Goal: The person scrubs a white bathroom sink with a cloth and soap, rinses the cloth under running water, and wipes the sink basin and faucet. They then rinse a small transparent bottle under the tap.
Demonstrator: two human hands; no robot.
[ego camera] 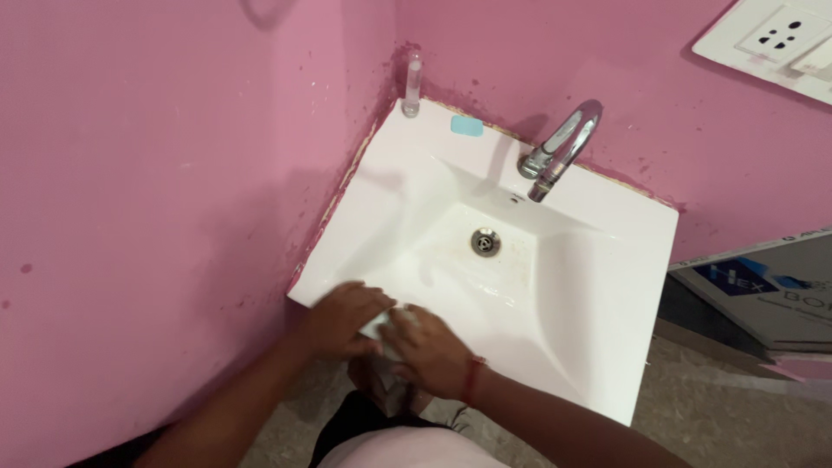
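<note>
Both hands, the left hand (347,319) and right hand (431,348), close their grip on a crumpled white cloth (380,326) at the near rim of the white sink (598,286), whose basin looks mostly clean, with faint brownish staining left around the drain (485,242).

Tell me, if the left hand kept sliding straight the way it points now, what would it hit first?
The left hand points rightward along the sink's front rim, so it would first press into the white cloth and then the right hand, which looks to be touching that cloth already.
</note>
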